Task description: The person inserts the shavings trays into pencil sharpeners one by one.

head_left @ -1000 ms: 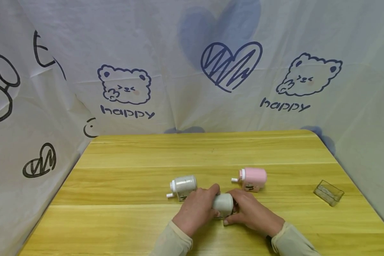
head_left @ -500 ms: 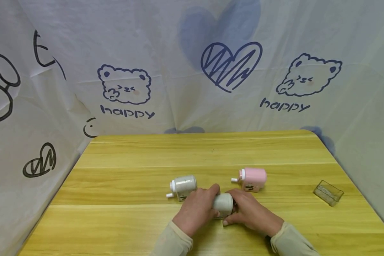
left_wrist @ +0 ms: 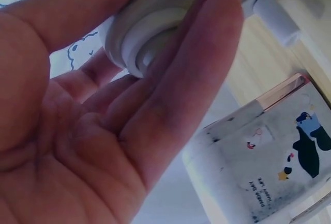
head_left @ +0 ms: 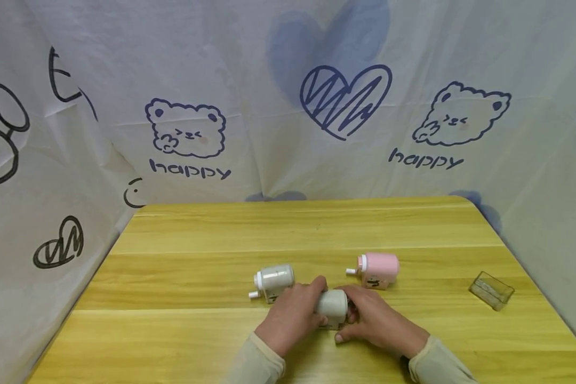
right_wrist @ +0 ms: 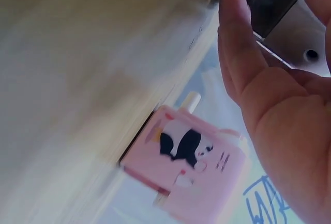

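Note:
My left hand (head_left: pixel 293 314) grips a grey pencil sharpener (head_left: pixel 332 304) over its crank end; its white round collar (left_wrist: pixel 137 53) lies between thumb and fingers in the left wrist view. My right hand (head_left: pixel 376 320) holds the sharpener's other end, thumb low near the table, fingers on the far side. In the right wrist view these fingers are beside its dark see-through shavings drawer (right_wrist: pixel 269 1), below a round pencil hole (right_wrist: pixel 311 55). How far in the drawer sits cannot be told. Another grey sharpener (head_left: pixel 277 280) stands just beyond my left hand.
A pink sharpener (head_left: pixel 380 269) with a panda print stands beyond my right hand. At the right lies a loose see-through drawer (head_left: pixel 491 290) on the wooden table (head_left: pixel 173 277). White cloth (head_left: pixel 269 160) with drawings hangs behind and at both sides.
My right thumb has shifted slightly away from the held sharpener, and a little more of its lower side shows. The view has tilted slightly; the other objects stay in place.

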`<action>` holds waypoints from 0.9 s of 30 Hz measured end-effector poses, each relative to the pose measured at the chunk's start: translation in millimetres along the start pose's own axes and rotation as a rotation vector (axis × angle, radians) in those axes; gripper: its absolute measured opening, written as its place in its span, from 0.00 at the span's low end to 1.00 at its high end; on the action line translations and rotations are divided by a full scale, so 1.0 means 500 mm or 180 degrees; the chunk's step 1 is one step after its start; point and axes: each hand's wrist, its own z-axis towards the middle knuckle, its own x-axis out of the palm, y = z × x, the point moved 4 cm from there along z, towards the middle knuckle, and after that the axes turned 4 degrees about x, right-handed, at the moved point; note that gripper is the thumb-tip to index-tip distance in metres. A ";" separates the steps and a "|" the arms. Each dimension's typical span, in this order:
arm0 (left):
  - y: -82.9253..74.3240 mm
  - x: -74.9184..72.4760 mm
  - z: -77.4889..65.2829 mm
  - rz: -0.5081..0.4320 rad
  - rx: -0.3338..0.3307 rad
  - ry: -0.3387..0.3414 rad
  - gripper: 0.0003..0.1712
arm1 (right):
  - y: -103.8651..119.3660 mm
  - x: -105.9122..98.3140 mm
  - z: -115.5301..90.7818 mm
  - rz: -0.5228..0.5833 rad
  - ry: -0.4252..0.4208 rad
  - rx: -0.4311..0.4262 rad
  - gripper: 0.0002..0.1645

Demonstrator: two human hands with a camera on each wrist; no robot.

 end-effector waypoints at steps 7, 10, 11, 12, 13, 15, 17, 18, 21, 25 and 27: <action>0.011 -0.002 0.013 0.0004 0.0010 -0.0318 0.23 | -0.018 -0.042 -0.040 0.0182 -0.0071 0.0215 0.49; 0.015 -0.005 0.025 0.0047 -0.0055 -0.0374 0.22 | -0.028 -0.075 -0.060 0.0078 -0.0217 0.0313 0.45; 0.017 -0.006 0.029 0.0075 -0.0068 -0.0390 0.22 | -0.031 -0.087 -0.068 0.0043 -0.0270 0.0367 0.44; 0.019 -0.006 0.033 0.0094 -0.0085 -0.0400 0.22 | -0.035 -0.099 -0.076 -0.0010 -0.0335 0.0406 0.42; 0.021 -0.006 0.036 0.0110 -0.0099 -0.0402 0.22 | -0.039 -0.110 -0.083 -0.0046 -0.0407 0.0472 0.40; 0.024 -0.006 0.041 0.0150 -0.0126 -0.0394 0.22 | -0.048 -0.134 -0.098 -0.0130 -0.0548 0.0604 0.37; 0.028 -0.003 0.044 0.0189 -0.0155 -0.0363 0.22 | -0.059 -0.157 -0.110 -0.0216 -0.0696 0.0712 0.35; 0.029 -0.001 0.045 0.0195 -0.0176 -0.0343 0.23 | -0.065 -0.168 -0.115 -0.0256 -0.0759 0.0763 0.34; 0.032 0.005 0.048 0.0208 -0.0215 -0.0305 0.24 | -0.088 -0.199 -0.129 -0.0334 -0.0894 0.0909 0.35; 0.034 0.009 0.050 0.0213 -0.0271 -0.0305 0.27 | -0.120 -0.231 -0.151 -0.0413 -0.1012 0.1116 0.40; 0.034 0.009 0.049 0.0225 -0.0298 -0.0313 0.30 | -0.133 -0.243 -0.162 -0.0467 -0.1061 0.1208 0.42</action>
